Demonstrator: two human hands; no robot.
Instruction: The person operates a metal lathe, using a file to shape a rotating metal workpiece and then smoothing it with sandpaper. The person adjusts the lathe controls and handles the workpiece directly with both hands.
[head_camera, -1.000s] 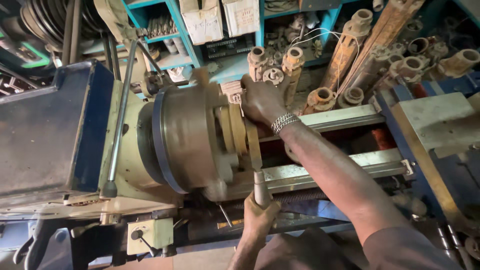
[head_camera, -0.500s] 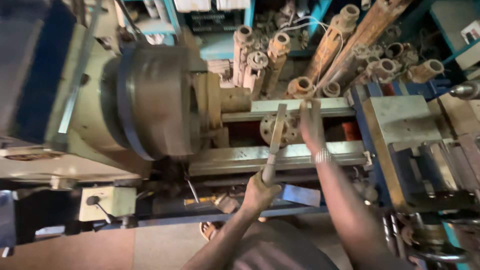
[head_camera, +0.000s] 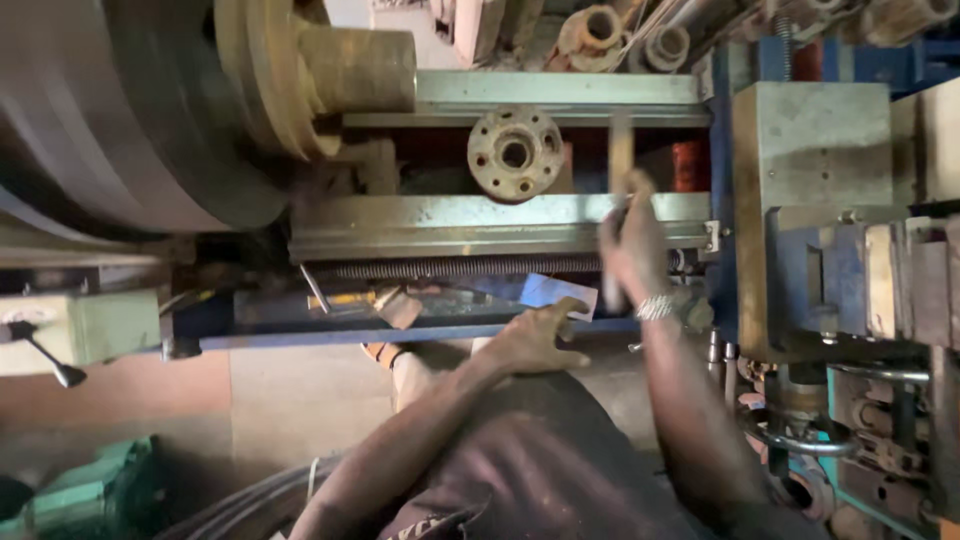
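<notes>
Two hands were at the lathe bed (head_camera: 500, 215): my left hand (head_camera: 535, 340) rested loosely curled on the near edge by a blue card (head_camera: 556, 292), holding nothing; my right hand (head_camera: 632, 245) was blurred around a bar (head_camera: 621, 150), grip can't tell. Round flange (head_camera: 515, 153) sat between the rails, far side. Risk, imo: big chuck (head_camera: 130, 110) at left could catch the bar if swung wide. Carriage (head_camera: 810, 200) crowded the right; open room only mid-bed.

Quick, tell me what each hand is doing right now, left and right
Left hand: resting empty on the lathe's front edge, fingers loosely curled.
Right hand: motion-blurred, closed around a metal bar above the lathe bed.
</notes>
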